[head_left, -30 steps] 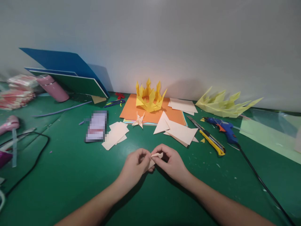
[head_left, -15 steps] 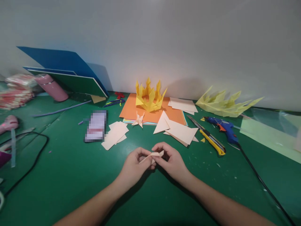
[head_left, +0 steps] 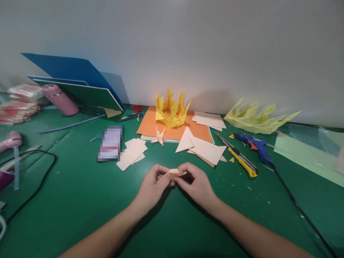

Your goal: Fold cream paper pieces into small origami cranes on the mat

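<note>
Between my two hands is a small piece of folded pale pink paper (head_left: 174, 171), mostly covered by fingers. My left hand (head_left: 155, 183) pinches its left side, and my right hand (head_left: 195, 180) pinches its right side. Beyond them lie loose pale pink paper pieces (head_left: 132, 153) to the left. More folded pale pink sheets (head_left: 206, 150) and a paper triangle (head_left: 185, 139) lie to the right. A small folded paper star (head_left: 158, 137) rests at the near edge of the orange sheet (head_left: 146, 123).
A yellow paper crown (head_left: 172, 114) stands on the orange sheet. At right are a yellow utility knife (head_left: 242, 161), a blue glue gun (head_left: 259, 147) with a black cord, and a pale yellow paper crown (head_left: 258, 118). A blurred phone (head_left: 110, 143) and pink bottle (head_left: 61, 100) are at left.
Both hands have shifted slightly, and the folded paper has tilted so that its flat top fold now shows between the fingertips. The things on the table have stayed put.
</note>
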A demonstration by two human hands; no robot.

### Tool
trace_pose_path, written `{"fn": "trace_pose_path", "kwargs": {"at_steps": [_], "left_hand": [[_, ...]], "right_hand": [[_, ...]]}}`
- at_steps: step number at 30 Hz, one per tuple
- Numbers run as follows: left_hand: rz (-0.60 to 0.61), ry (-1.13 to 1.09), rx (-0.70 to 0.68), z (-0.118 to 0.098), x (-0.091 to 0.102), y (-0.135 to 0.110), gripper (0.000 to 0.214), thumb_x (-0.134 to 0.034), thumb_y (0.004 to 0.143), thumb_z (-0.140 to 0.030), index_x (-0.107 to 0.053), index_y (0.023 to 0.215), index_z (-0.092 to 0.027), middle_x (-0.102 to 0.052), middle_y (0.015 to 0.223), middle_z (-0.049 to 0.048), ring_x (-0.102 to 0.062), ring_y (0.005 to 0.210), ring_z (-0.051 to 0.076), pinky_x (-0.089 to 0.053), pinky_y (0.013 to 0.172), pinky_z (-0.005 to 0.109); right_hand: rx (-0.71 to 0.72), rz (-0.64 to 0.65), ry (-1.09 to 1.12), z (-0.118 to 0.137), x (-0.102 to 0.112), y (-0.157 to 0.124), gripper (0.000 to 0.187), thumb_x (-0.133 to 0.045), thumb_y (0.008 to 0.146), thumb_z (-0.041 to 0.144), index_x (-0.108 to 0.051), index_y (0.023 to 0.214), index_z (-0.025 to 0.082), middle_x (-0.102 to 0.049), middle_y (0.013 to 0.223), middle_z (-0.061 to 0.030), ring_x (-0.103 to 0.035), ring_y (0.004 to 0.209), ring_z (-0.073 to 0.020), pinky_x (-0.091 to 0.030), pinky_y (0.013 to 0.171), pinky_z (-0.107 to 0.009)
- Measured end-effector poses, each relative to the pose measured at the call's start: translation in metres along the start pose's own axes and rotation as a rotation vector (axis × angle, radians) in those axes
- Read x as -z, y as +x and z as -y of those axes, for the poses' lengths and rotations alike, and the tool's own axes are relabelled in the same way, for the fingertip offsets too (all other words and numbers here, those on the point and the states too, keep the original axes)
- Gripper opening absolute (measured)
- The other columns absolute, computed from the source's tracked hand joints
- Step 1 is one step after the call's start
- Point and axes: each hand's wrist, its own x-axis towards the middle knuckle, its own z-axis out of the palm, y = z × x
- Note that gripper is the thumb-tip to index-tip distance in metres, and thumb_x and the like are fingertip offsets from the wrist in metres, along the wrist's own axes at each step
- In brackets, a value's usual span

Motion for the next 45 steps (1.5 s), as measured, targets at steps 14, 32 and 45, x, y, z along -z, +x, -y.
{"fn": "trace_pose_path", "kwargs": {"at_steps": [14,32,45], "left_hand": [[0.073,-0.058,-0.031,-0.0033,0.0026,0.0002,0.029,-0.069,0.067,-0.039,-0.051,0.074,-0.018,-0.057,0.066,-0.0043,-0.056,0.061,0.010,-0.046,0.068,0.026],[0.009,0.015,-0.063,-0.0031,0.0044,0.0027,0.028,-0.069,0.066,-0.036,-0.054,0.079,-0.016,-0.059,0.067,-0.0029,-0.057,0.061,0.010,-0.045,0.063,0.023],[-0.034,0.191,-0.134,-0.0062,0.0063,0.0024,0.018,-0.064,0.065,-0.028,-0.057,0.077,-0.017,-0.061,0.068,-0.0025,-0.057,0.061,0.012,-0.043,0.059,0.024]], "right_hand": [[0.447,0.073,-0.409,0.0016,0.0088,0.0000,0.020,-0.049,0.088,0.019,-0.067,0.079,0.023,-0.066,0.077,-0.0051,-0.062,0.073,-0.0171,-0.049,0.066,-0.029],[0.367,0.040,-0.418,0.0056,0.0085,-0.0027,0.010,-0.056,0.085,0.026,-0.061,0.092,0.021,-0.069,0.083,-0.0050,-0.062,0.075,-0.0181,-0.048,0.068,-0.030],[0.509,-0.057,-0.545,0.0066,0.0099,-0.0038,0.021,-0.055,0.086,0.037,-0.064,0.094,0.020,-0.064,0.092,-0.0069,-0.059,0.085,-0.0191,-0.047,0.075,-0.033]]}}
